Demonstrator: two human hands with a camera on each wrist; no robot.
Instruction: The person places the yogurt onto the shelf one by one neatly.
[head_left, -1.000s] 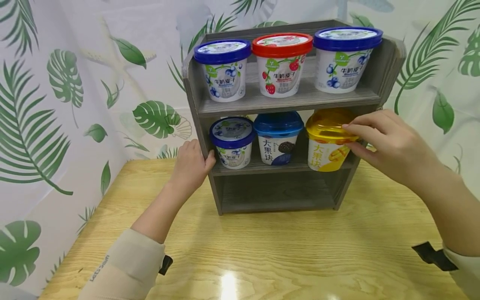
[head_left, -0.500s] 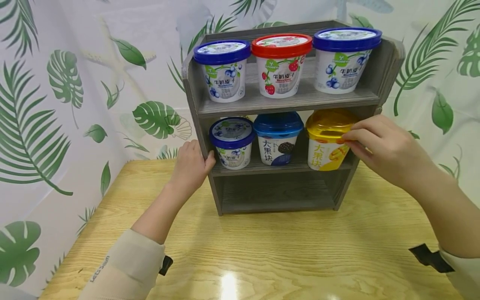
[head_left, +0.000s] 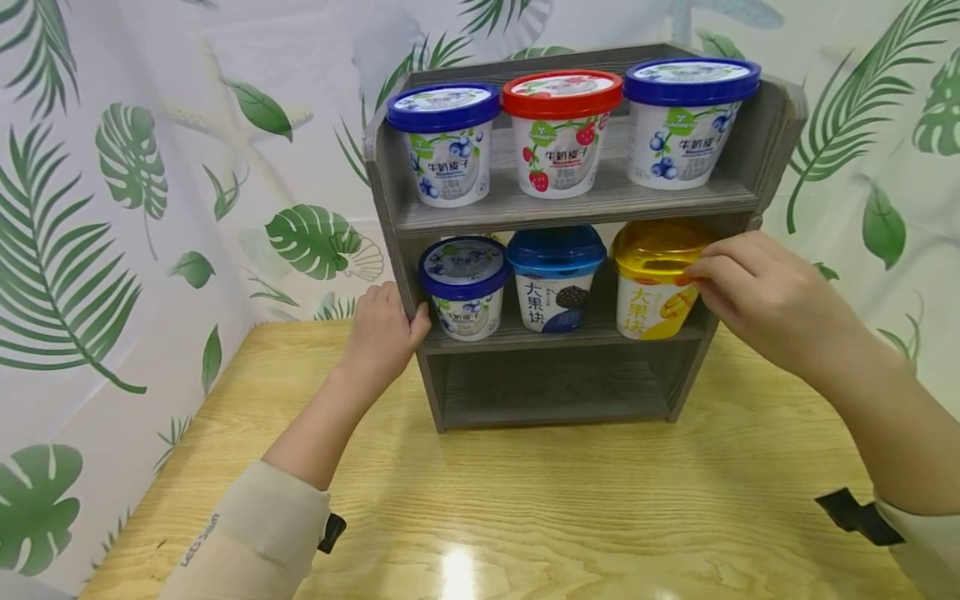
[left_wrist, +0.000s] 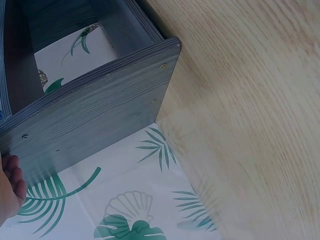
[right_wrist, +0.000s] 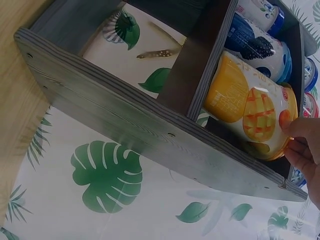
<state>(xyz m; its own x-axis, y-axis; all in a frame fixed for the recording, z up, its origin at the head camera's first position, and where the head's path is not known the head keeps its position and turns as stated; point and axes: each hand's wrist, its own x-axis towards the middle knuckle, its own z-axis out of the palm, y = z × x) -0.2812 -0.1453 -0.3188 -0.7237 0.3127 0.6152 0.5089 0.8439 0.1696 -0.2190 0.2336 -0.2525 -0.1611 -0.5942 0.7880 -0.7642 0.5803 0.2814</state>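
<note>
A grey wooden shelf rack (head_left: 558,408) stands on the table. My left hand (head_left: 381,333) holds its left side panel, thumb at the front edge; in the left wrist view the hand's curled fingers (left_wrist: 16,180) lie against the outer face. On the middle tier, at the right, sits a yellow-lidded fruit cup (head_left: 651,304) with a mango picture. My right hand (head_left: 780,300) pinches the right edge of its lid, also seen in the right wrist view. Beside that cup stand a blue-lidded cup (head_left: 555,300) and a blueberry tub (head_left: 467,312).
On the top tier are a blueberry tub (head_left: 450,167), a red-lidded strawberry tub (head_left: 558,158) and another blueberry tub (head_left: 678,146). The wooden table (head_left: 525,508) extends in front of the rack. A leaf-patterned cloth (head_left: 247,158) hangs behind and at the sides.
My right hand's fingers have drawn closer together and shifted from the lid's top to its right rim. My left hand and the cups stay in place.
</note>
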